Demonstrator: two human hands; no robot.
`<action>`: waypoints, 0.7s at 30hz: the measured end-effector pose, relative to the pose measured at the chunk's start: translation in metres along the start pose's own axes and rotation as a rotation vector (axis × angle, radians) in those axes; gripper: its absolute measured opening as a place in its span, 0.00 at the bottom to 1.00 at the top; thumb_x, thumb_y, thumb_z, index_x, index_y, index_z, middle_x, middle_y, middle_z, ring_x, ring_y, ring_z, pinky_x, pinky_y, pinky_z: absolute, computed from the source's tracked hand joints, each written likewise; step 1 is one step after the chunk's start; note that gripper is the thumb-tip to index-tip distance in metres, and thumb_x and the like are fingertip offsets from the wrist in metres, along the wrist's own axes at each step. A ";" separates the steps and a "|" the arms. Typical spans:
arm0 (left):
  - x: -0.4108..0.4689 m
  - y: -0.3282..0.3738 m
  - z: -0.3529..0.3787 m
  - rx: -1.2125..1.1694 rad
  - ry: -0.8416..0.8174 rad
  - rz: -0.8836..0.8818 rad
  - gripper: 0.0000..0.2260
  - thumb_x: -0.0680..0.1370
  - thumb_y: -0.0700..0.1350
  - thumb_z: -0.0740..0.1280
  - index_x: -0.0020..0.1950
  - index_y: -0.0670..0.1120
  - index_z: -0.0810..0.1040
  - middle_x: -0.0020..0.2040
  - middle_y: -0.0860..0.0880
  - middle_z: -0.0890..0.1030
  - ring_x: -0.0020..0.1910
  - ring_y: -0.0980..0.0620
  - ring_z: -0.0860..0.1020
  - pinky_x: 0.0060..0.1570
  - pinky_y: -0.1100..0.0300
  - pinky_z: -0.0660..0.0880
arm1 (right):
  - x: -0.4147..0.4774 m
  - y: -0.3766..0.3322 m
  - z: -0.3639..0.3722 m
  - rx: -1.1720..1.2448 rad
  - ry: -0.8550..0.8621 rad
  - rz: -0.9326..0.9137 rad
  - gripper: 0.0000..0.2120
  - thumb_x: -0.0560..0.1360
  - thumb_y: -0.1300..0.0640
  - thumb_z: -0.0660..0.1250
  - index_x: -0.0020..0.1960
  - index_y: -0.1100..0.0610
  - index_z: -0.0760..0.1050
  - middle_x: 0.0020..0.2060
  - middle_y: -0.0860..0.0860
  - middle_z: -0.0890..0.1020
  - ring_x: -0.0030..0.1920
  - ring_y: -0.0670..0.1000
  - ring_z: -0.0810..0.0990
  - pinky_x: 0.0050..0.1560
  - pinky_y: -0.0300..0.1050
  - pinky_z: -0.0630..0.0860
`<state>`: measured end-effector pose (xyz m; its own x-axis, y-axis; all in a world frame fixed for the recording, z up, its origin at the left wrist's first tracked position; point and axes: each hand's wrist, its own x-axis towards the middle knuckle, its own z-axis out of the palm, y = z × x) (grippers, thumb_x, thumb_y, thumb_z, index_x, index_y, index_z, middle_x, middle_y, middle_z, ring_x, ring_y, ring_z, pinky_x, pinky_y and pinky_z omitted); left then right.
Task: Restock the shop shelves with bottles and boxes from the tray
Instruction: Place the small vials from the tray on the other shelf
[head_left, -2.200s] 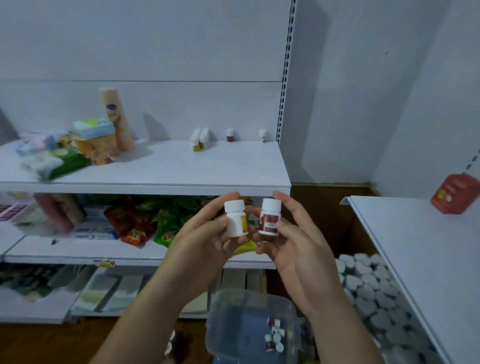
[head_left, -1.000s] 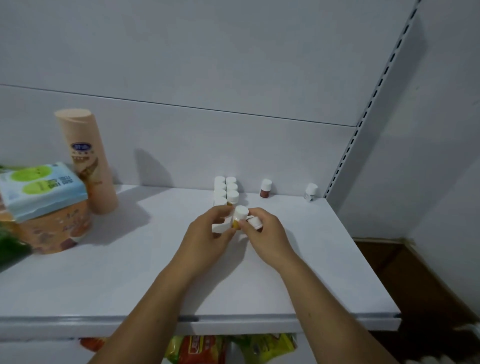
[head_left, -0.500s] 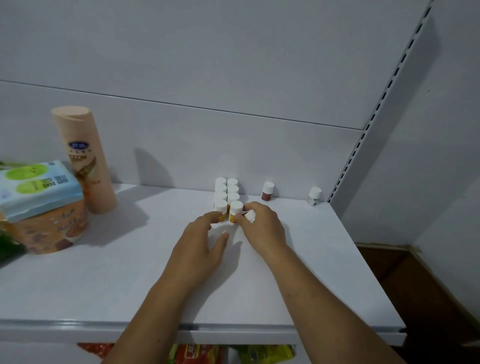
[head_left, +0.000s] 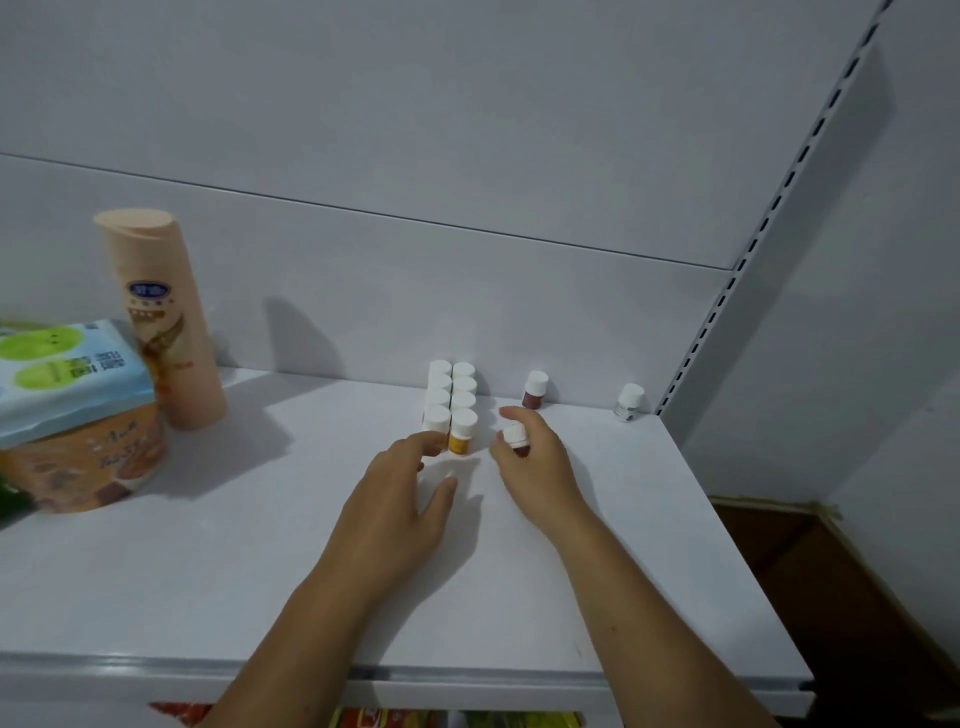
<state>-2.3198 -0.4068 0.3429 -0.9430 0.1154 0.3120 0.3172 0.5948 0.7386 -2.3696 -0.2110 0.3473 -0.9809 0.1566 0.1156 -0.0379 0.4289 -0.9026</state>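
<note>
Your right hand (head_left: 530, 470) gripped the red-labelled bottle (head_left: 515, 435) just right of the yellow-labelled rows (head_left: 451, 400) on the shelf (head_left: 208, 545), your left hand (head_left: 400, 501) lay open at their front, and you would have done best standing it upright before the rear red bottle (head_left: 535, 391).

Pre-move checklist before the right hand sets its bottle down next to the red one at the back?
1. Right hand grips the held bottle: ok, fingers curled round it.
2. Held bottle upright: cannot tell, the hand hides most of it.
3. Spot in front of the lone red-label bottle: ok, bare shelf there.
4. Left hand free: ok, open, holds nothing.
5. Left fingertip clear of the yellow-label bottle: cannot tell.
6. Double row of bottles upright: ok.
</note>
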 end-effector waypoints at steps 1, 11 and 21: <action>0.000 -0.001 0.001 0.005 -0.004 0.006 0.19 0.83 0.52 0.67 0.74 0.59 0.70 0.66 0.60 0.76 0.62 0.58 0.75 0.59 0.61 0.72 | 0.001 0.005 -0.006 0.078 0.008 0.027 0.19 0.80 0.58 0.64 0.69 0.45 0.75 0.59 0.52 0.81 0.47 0.45 0.81 0.46 0.37 0.76; -0.002 -0.003 0.006 0.070 -0.033 0.092 0.20 0.82 0.52 0.68 0.72 0.62 0.69 0.64 0.63 0.75 0.61 0.57 0.75 0.59 0.54 0.75 | 0.033 0.021 -0.045 0.086 0.238 0.032 0.25 0.79 0.60 0.71 0.73 0.50 0.70 0.56 0.45 0.81 0.48 0.40 0.80 0.46 0.27 0.73; -0.001 -0.003 0.006 0.108 -0.050 0.113 0.19 0.82 0.55 0.66 0.73 0.61 0.70 0.65 0.62 0.75 0.63 0.56 0.76 0.60 0.53 0.75 | 0.056 0.031 -0.024 0.049 0.257 -0.003 0.14 0.76 0.62 0.71 0.54 0.45 0.76 0.47 0.45 0.86 0.49 0.50 0.86 0.57 0.54 0.82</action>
<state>-2.3201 -0.4040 0.3361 -0.9066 0.2247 0.3573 0.4117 0.6574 0.6312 -2.4216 -0.1681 0.3361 -0.9001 0.3792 0.2145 -0.0561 0.3874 -0.9202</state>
